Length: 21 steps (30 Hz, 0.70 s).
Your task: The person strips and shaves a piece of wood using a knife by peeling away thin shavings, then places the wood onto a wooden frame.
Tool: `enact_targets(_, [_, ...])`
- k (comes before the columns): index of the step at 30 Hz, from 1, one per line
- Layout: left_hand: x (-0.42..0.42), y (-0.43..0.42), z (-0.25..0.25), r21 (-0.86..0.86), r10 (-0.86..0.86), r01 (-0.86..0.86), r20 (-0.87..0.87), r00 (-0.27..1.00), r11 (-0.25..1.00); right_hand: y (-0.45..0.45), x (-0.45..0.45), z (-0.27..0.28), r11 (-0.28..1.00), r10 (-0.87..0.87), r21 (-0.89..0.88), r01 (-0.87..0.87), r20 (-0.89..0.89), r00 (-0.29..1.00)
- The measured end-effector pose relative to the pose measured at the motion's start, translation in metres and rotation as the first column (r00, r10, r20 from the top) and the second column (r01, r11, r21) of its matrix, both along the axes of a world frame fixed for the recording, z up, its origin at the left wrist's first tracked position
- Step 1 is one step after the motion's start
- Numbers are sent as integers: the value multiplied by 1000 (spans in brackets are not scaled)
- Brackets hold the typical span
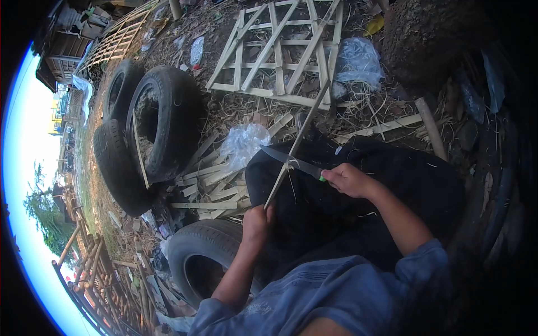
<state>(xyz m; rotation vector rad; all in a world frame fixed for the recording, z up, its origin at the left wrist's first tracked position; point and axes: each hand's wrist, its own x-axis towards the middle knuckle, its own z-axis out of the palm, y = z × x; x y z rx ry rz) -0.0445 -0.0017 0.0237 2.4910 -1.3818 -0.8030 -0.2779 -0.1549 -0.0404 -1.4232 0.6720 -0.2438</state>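
The bamboo strip (301, 137) slants over your dark-clothed legs (358, 218), clamped in your left hand (256, 225). Your right hand (348, 180) grips the knife (308, 168), its blade across the strip. Beyond, a tire (182, 126) holds soil-like matter.

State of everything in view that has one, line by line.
Left hand, closed on strip
Right hand, gripping knife
Strip, slanted, curled shavings at blade
Knife, bare blade against strip
Lattice, crossed slats, on ground
Clear plastic left of knife, crumpled
Loose slats, heaped
Largest upright tire, no wheel inside
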Motion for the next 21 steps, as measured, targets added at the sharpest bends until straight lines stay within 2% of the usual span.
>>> enact_targets(1, [-1, -1, 2, 24, -1, 1, 15, 1000, 1000, -3, -1, 1, 982, 9, 189, -14, 27, 1000])
enact_targets(2, [-2, -4, 4, 45, -3, 2, 32, 999, 999, -4, -5, -3, 982, 4, 186, -9, 27, 1000])
enact_targets(4, [-1, -6, 5, 33, -17, 16, 38, 999, 999, -3, -10, -10, 808, -312, 567, 160, 181, 933])
enact_targets(5, [-2, -4, 5, 26, -25, 24, 39, 999, 999, 4, -4, -13, 978, -104, 187, 88, 75, 992])
enact_targets(6, [-2, -4, 5, 23, -22, 21, 38, 999, 999, 9, 0, -5, 867, 24, -495, -53, -64, 998])
enact_targets(8, [-2, -3, 3, 31, 0, -1, 23, 1000, 1000, 8, 7, 7, 889, 95, -443, -119, -77, 992])
enact_targets(9, [-2, -2, 2, 30, -7, 6, 21, 1000, 1000, 3, 2, 3, 998, 31, -60, -27, 58, 998])
enact_targets(10, [-1, -1, 1, 38, -5, 4, 16, 1000, 999, -3, -5, -6, 941, -82, 338, 23, 161, 984])
enact_targets(11, [1, -2, 0, 45, -1, 0, 14, 1000, 999, -1, -9, -12, 852, -291, 497, 164, 189, 938])
enact_targets(14, [0, 0, -3, 17, 1, -2, 26, 1000, 1000, 3, -5, -18, 850, -348, 476, 223, 191, 918])
enact_targets(15, [0, 0, -2, 18, 4, -5, 23, 1000, 1000, 6, 1, -4, 913, -273, 354, 203, 162, 948])
enact_targets(16, [-1, -1, -1, 21, 8, -8, 9, 1000, 1000, 8, 4, -21, 950, -211, 274, 151, 206, 956])
enact_targets(19, [1, -1, -1, 21, 1, -1, -15, 1000, 1000, 13, 1, -6, 960, -254, 162, 229, 154, 955])
enact_targets(21, [4, -2, 1, 11, 3, -2, -20, 1000, 1000, 16, 1, 14, 939, -325, -65, 337, 152, 933])
